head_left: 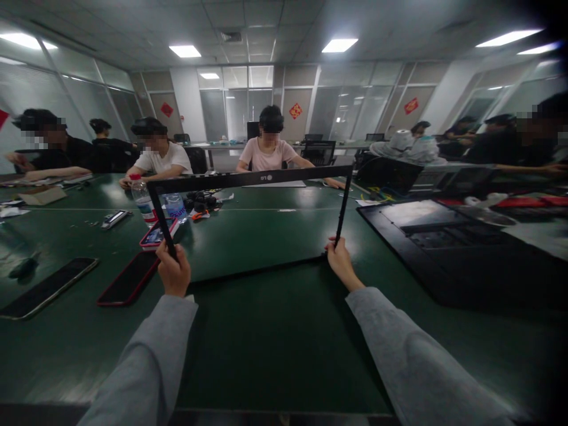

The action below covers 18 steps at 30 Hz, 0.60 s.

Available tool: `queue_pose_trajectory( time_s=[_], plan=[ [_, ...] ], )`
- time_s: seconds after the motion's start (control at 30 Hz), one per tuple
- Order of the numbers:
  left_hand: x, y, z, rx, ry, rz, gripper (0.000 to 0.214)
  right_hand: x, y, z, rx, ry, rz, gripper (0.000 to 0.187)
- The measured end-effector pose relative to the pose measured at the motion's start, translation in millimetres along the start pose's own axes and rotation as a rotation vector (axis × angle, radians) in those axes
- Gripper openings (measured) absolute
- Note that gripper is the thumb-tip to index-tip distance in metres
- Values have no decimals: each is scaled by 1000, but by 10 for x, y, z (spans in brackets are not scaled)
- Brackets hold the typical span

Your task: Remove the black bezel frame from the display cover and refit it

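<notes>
A thin black monitor bezel (293, 176) with an LG logo on its far strip is held up above the green table. Its middle is open, and the table shows through it. My left hand (174, 269) is closed around the left side strip, close to the near corner. On the opposite side, my right hand (342, 263) grips the right strip near its lower corner. The logo strip is tilted up and away from me. Just left of my left hand lies a phone in a red case (128, 279).
More phones lie at left, one dark (48, 288) and one screen-up (154, 235) beside two bottles (142, 201). A large black panel (444, 248) covers the table's (275, 349) right side. Several people sit around, one (270, 151) directly opposite.
</notes>
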<state>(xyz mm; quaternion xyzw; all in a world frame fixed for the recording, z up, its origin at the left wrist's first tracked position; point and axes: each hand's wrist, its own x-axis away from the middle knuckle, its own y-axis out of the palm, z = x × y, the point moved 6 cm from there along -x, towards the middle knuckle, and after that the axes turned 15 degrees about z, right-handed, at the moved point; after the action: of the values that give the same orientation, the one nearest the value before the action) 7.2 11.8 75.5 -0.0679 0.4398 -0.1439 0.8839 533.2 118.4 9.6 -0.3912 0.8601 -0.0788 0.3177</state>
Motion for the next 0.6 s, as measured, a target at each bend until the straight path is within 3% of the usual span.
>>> queue_pose_trajectory(
  time_s=[0.4, 0.6],
  plan=[
    [30, 36, -95, 50, 83, 94, 34, -28, -29, 51, 37, -16, 57, 29],
    [35, 186, -66, 12, 102, -79, 35, -44, -3, 100, 12, -46, 58, 30]
  ],
)
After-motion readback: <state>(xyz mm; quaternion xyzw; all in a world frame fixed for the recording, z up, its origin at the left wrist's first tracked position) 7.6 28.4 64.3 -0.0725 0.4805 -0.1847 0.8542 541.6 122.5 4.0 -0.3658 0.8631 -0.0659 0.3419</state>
